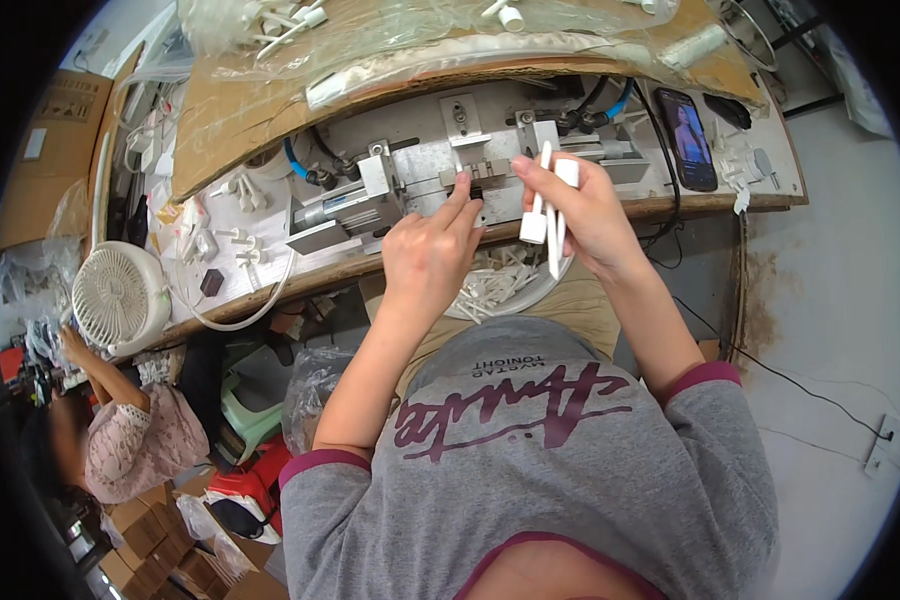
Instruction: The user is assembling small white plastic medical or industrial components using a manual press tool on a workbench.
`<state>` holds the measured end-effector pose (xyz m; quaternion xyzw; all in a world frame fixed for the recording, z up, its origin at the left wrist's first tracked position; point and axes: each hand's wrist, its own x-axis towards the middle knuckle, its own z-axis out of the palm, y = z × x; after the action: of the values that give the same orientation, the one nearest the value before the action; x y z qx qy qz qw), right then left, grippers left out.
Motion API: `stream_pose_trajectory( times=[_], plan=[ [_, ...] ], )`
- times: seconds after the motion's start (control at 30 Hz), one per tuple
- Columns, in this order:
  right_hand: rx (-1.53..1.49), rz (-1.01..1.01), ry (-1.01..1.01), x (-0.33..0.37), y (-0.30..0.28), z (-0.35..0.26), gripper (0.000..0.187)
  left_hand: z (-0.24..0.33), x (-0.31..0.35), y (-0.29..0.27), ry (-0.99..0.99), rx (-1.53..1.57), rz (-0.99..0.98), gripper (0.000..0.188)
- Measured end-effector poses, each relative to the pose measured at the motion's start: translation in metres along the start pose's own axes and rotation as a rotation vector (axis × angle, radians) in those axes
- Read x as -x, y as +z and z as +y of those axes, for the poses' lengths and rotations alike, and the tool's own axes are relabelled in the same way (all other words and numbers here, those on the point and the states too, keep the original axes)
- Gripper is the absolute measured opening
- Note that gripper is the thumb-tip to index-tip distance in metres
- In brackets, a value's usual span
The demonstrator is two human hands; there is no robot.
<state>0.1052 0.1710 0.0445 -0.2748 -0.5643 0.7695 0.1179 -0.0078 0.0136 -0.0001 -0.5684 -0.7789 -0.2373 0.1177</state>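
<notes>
My left hand [430, 250] reaches to the middle of a metal fixture [375, 180] on the workbench. Its index finger is stretched out, the tip at a small metal block [488, 170]; what lies under the other fingertips is hidden. To the right of it, my right hand [595, 210] is closed on white plastic rods with block-shaped heads [534, 228], one head pointing down and another up. Below the bench edge, between my forearms, a pale round container [545, 296] holds many similar white plastic pieces [490, 285].
Cardboard [240, 120] and clear plastic film overhang the bench's back. A phone [686, 140] lies at the right, near a black cable. White fan [120, 298] and loose white parts [245, 245] are at left. Another person [145, 445] works at the far left, beside stacked boxes [150, 535].
</notes>
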Motion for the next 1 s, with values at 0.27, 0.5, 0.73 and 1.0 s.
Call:
stream_pose_trajectory(
  times=[0.27, 0.5, 0.73, 1.0],
  plan=[
    [0.004, -0.047, -0.021, 0.001, 0.012, 0.01, 0.027, 0.028, -0.008, -0.026, 0.081, 0.477, 0.225, 0.037],
    [-0.033, -0.01, -0.094, 0.0, 0.005, 0.01, 0.017, 0.022, 0.004, -0.032, -0.172, 0.56, 0.187, 0.039],
    [-0.094, -0.066, -0.133, 0.016, 0.0, -0.001, 0.023, 0.008, 0.013, 0.003, -0.057, 0.088, 0.043, 0.03],
    [-0.071, 0.124, -0.277, 0.018, 0.001, 0.003, 0.018, 0.002, -0.001, -0.001, -0.051, -0.001, -0.032, 0.031]
  ],
)
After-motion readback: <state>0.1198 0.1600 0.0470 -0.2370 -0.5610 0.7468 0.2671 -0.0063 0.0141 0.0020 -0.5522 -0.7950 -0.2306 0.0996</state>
